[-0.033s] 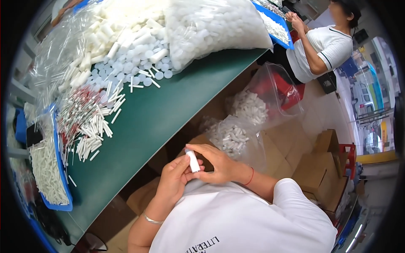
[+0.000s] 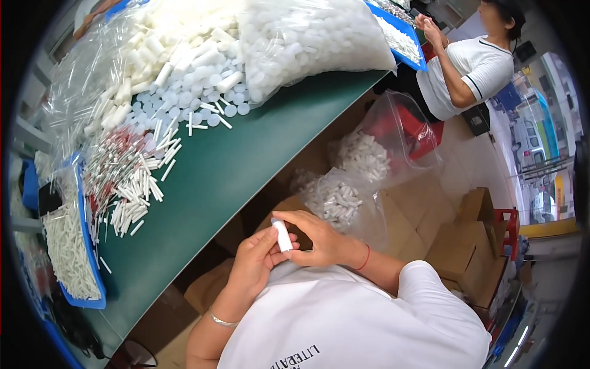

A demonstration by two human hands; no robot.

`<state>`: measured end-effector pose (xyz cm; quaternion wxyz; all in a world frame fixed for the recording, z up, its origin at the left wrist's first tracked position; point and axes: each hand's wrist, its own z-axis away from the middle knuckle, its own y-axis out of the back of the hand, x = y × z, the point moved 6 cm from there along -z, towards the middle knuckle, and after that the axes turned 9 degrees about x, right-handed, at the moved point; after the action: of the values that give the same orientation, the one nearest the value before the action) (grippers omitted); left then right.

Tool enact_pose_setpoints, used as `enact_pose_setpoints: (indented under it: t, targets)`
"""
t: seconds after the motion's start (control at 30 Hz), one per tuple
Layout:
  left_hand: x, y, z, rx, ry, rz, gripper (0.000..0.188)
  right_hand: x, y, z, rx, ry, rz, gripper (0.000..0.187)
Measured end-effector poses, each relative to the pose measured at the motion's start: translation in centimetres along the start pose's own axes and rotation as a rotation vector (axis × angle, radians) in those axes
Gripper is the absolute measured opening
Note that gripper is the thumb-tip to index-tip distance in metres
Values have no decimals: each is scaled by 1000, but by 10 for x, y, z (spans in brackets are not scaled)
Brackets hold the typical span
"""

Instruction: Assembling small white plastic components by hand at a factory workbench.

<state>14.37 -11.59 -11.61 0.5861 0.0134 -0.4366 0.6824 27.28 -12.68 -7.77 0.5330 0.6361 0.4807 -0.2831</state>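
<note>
Both my hands hold one small white cylinder in front of my shirt, beyond the table's edge. My left hand closes its thumb and fingers around the cylinder's left side. With thumb and forefinger, my right hand grips it at its two ends. A bluish cap-like piece seems to sit at the upper end, partly hidden by my fingertip. On the green table lie loose white sticks, thin metallic and red pieces, translucent round caps and thick white cylinders.
A large clear bag of round caps rests on the table's far side. Blue trays hold white sticks. Below the edge are plastic bags of white cylinders and cardboard boxes. A co-worker is at the upper right.
</note>
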Motion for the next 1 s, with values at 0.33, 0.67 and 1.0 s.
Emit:
enact_pose_setpoints:
  t: [0.33, 0.67, 1.0]
  targets:
    - [-18, -5, -5, -104, -124, -422, 44, 103, 37, 78, 318, -576, 51, 55]
    - [152, 71, 120, 839, -1234, -1197, 15, 69, 109, 33, 295, -373, 355, 27]
    - [175, 110, 109, 912, -1258, -1719, 13, -105, -74, -221, 4, 605, 166, 10]
